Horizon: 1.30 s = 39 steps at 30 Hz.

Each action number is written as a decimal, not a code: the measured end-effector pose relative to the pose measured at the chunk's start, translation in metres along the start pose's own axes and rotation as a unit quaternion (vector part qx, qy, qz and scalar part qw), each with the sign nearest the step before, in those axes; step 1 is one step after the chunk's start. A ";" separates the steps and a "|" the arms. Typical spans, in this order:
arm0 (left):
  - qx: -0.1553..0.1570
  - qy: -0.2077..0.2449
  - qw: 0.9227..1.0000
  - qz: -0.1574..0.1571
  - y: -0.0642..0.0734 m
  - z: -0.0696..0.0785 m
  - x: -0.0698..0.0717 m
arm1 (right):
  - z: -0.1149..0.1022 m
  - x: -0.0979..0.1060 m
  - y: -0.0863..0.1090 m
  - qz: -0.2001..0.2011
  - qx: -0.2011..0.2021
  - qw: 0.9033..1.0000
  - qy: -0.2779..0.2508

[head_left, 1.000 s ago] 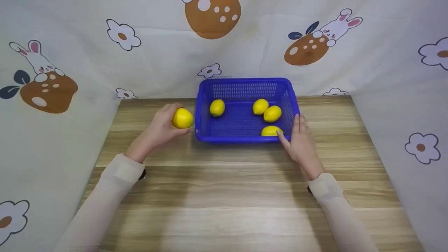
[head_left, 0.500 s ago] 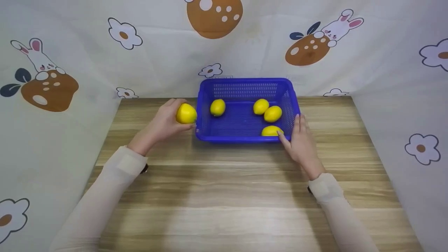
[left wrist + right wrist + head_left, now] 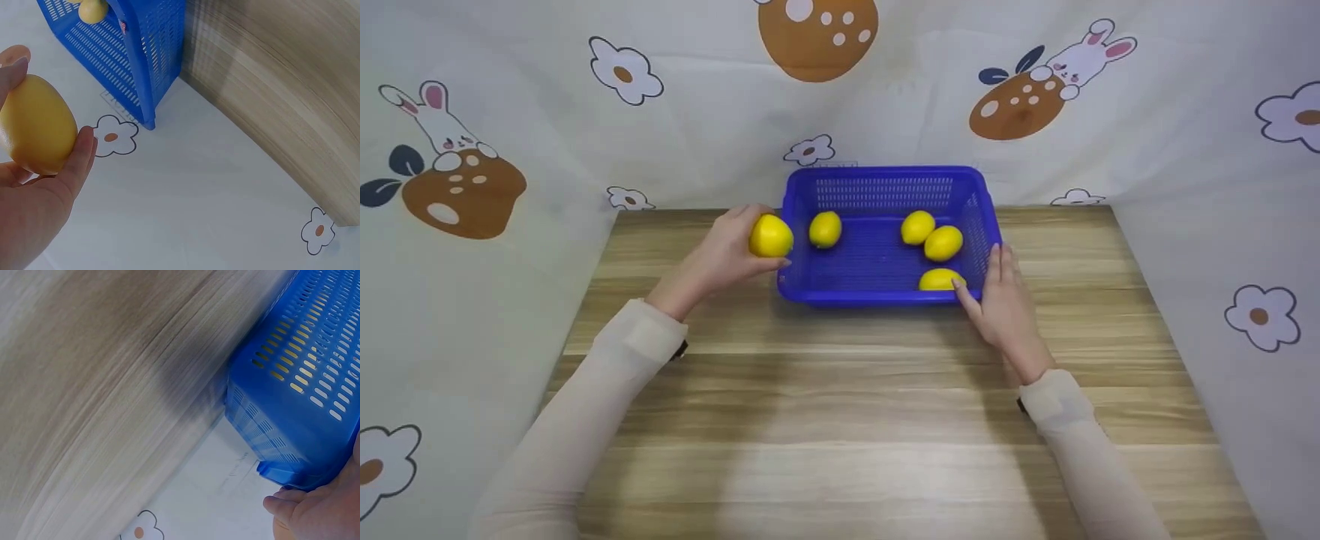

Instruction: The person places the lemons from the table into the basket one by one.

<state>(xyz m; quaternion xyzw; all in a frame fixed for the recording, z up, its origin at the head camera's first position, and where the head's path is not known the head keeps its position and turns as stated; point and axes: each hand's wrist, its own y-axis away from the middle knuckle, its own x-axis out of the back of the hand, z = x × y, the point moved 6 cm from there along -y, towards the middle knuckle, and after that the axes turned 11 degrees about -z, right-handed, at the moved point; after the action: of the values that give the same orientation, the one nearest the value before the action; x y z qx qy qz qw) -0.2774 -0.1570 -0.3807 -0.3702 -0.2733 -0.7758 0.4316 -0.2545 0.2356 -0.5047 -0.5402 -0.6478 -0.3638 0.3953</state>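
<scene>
My left hand [image 3: 727, 251] grips a yellow lemon [image 3: 771, 235], raised at the left rim of a blue plastic basket [image 3: 877, 298]. In the left wrist view, fingers and thumb wrap the lemon [image 3: 39, 126] from both sides. At the basket's front right corner, my right hand [image 3: 1006, 311] holds the rim, thumb over the front edge and fingers along the right side. Inside the basket, one lemon [image 3: 825, 229] lies at the left and two more, a lemon [image 3: 918, 227] and a lemon [image 3: 943, 244], lie together at the right. Another lemon [image 3: 940, 280] is partly hidden behind the front rim.
The basket stands at the back of a wood-grain table [image 3: 840, 420], close to a white cloth backdrop [image 3: 697, 135] printed with rabbits and flowers. The cloth also borders the table on the left and right.
My left hand has carried its lemon rightward and slightly farther back, from beside the basket to its left rim. The right hand and the basket stay in place.
</scene>
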 end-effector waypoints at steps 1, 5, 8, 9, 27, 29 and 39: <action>0.000 0.002 1.000 -0.003 -0.001 0.001 0.000 | 0.000 0.000 0.000 0.000 -0.001 1.000 0.001; 0.000 0.006 1.000 -0.011 -0.007 0.004 -0.001 | 0.000 0.000 0.000 -0.002 -0.001 1.000 0.003; -0.005 0.007 1.000 -0.015 -0.010 0.006 -0.002 | 0.000 0.000 0.000 -0.003 -0.001 1.000 0.002; -0.005 0.006 1.000 -0.017 -0.012 0.007 -0.002 | 0.000 0.000 0.000 -0.003 -0.002 1.000 0.002; 0.002 0.017 0.999 -0.046 -0.024 0.015 -0.007 | 0.000 -0.001 0.000 -0.006 -0.003 1.000 0.003; 0.001 0.017 0.999 -0.048 -0.026 0.016 -0.008 | 0.001 -0.001 0.000 -0.006 -0.004 1.000 0.001; -0.008 0.008 0.998 -0.055 -0.035 0.020 -0.015 | -0.002 0.001 0.001 0.007 0.003 1.000 -0.005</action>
<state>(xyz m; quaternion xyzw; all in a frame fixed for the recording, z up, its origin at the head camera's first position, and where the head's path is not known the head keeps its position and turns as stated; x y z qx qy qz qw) -0.2957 -0.1188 -0.3848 -0.3522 -0.2839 -0.8031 0.3877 -0.2535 0.2348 -0.5030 -0.5453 -0.6470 -0.3562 0.3963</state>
